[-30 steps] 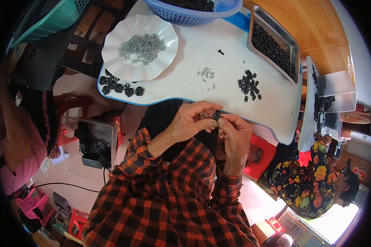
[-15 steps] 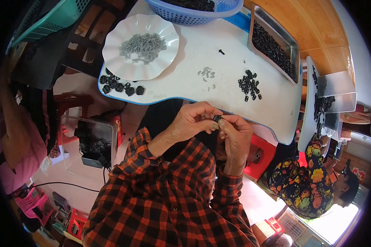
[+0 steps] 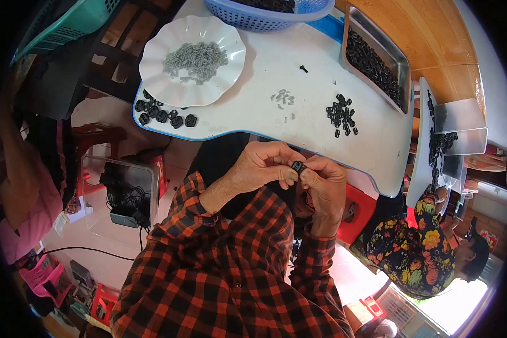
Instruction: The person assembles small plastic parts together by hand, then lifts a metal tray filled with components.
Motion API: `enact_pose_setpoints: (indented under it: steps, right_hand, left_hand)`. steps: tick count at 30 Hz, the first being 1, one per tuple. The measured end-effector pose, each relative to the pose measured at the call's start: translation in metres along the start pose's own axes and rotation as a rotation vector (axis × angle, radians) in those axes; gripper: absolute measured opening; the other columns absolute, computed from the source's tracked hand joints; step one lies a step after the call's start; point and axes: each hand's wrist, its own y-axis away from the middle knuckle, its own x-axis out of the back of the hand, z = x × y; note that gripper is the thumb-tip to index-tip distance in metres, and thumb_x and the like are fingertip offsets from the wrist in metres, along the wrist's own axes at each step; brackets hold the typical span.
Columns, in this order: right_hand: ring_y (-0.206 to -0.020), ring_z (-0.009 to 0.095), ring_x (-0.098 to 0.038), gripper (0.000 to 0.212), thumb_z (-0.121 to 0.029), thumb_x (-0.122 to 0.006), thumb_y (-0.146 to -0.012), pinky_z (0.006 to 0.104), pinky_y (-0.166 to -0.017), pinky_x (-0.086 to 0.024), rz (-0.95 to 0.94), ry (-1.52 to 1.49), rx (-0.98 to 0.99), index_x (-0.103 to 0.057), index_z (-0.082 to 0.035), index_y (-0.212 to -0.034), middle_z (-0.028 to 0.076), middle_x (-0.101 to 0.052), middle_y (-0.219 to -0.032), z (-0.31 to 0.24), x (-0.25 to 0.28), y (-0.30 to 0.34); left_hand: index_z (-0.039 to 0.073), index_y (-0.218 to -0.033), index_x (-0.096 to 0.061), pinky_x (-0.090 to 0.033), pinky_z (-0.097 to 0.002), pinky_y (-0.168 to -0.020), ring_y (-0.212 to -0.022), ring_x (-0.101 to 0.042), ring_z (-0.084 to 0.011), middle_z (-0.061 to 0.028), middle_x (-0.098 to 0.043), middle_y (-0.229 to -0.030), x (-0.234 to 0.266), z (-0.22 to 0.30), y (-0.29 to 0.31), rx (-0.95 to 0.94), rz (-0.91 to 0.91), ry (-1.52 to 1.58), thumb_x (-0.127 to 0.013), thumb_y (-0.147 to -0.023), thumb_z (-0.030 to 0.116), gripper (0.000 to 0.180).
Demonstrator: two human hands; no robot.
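Note:
Between the fingertips of both hands is a small black plastic part [image 3: 298,166] with a rounded face, held just off the table's near edge. My left hand [image 3: 265,164] pinches it from the left with thumb and forefinger. From the other side my right hand [image 3: 324,179] grips it, also thumb against finger. On the white table [image 3: 231,118] beyond lie a little group of clear plastic bits [image 3: 283,97] and a pile of small black pieces [image 3: 342,116]. Rounder black parts [image 3: 176,122] sit at the table's left corner.
A scalloped white plate [image 3: 152,73] holds many clear bits. Behind it stands a blue basket [image 3: 253,20] of black parts. A metal tray [image 3: 404,67] of black pieces is at the far right. One black screw-like piece [image 3: 303,69] lies alone. Another person [image 3: 411,253] sits to the right.
The small black part has turned between my fingers, so more of its face shows. Both hands remain in nearly the same place.

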Motion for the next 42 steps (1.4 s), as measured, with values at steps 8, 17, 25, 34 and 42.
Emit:
enact_pose_setpoints:
  steps: [8, 17, 25, 34, 42]
  right_hand:
    - [-0.062, 0.01, -0.054, 0.012, 0.004, -0.073, -0.074, 0.0206, -0.055, -0.042, -0.063, -0.098, -0.03, -0.065, 0.002, -0.082, 0.009, -0.063, -0.077, -0.002, -0.001, 0.0]
    - [-0.063, 0.012, -0.053, 0.013, 0.0, -0.074, -0.074, 0.0218, -0.055, -0.042, -0.124, -0.17, -0.079, -0.062, 0.001, -0.079, 0.008, -0.059, -0.076, -0.002, 0.001, 0.002]
    - [-0.064, 0.012, -0.053, 0.016, -0.005, -0.074, -0.077, 0.0224, -0.055, -0.042, -0.232, -0.3, -0.062, -0.058, -0.001, -0.074, 0.008, -0.058, -0.077, -0.001, -0.002, 0.007]
    - [-0.071, 0.011, -0.053, 0.013, -0.01, -0.065, -0.086, 0.0232, -0.063, -0.042, -0.079, -0.264, -0.004, -0.063, 0.002, -0.089, 0.006, -0.059, -0.082, -0.004, -0.007, 0.015]
    - [-0.071, 0.011, -0.052, 0.011, -0.008, -0.063, -0.088, 0.0236, -0.063, -0.041, -0.087, -0.23, 0.108, -0.064, 0.002, -0.09, 0.005, -0.059, -0.083, 0.002, -0.003, 0.027]
  left_hand:
    - [-0.008, -0.103, -0.062, -0.056, -0.0236, -0.059, -0.068, -0.066, -0.0147, -0.0118, -0.065, -0.082, -0.002, 0.003, 0.002, 0.002, -0.013, -0.048, -0.063, -0.083, -0.005, 0.021]
    - [-0.006, -0.105, -0.061, -0.056, -0.0218, -0.059, -0.067, -0.067, -0.0133, -0.0129, -0.069, -0.083, -0.005, 0.009, 0.006, 0.048, -0.052, -0.026, -0.064, -0.083, -0.003, 0.022]
    - [-0.005, -0.103, -0.062, -0.056, -0.0219, -0.057, -0.065, -0.067, -0.0131, -0.0117, -0.069, -0.081, -0.018, 0.012, 0.009, -0.024, -0.102, -0.116, -0.065, -0.083, -0.003, 0.021]
    - [-0.006, -0.108, -0.06, -0.056, -0.0236, -0.061, -0.071, -0.066, -0.0134, -0.0104, -0.065, -0.082, -0.022, 0.014, 0.008, -0.103, -0.034, -0.19, -0.066, -0.082, -0.003, 0.028]
    - [-0.006, -0.108, -0.06, -0.057, -0.0234, -0.062, -0.072, -0.065, -0.0128, -0.0094, -0.065, -0.083, -0.033, 0.013, 0.014, -0.103, -0.029, -0.208, -0.065, -0.081, -0.005, 0.027]
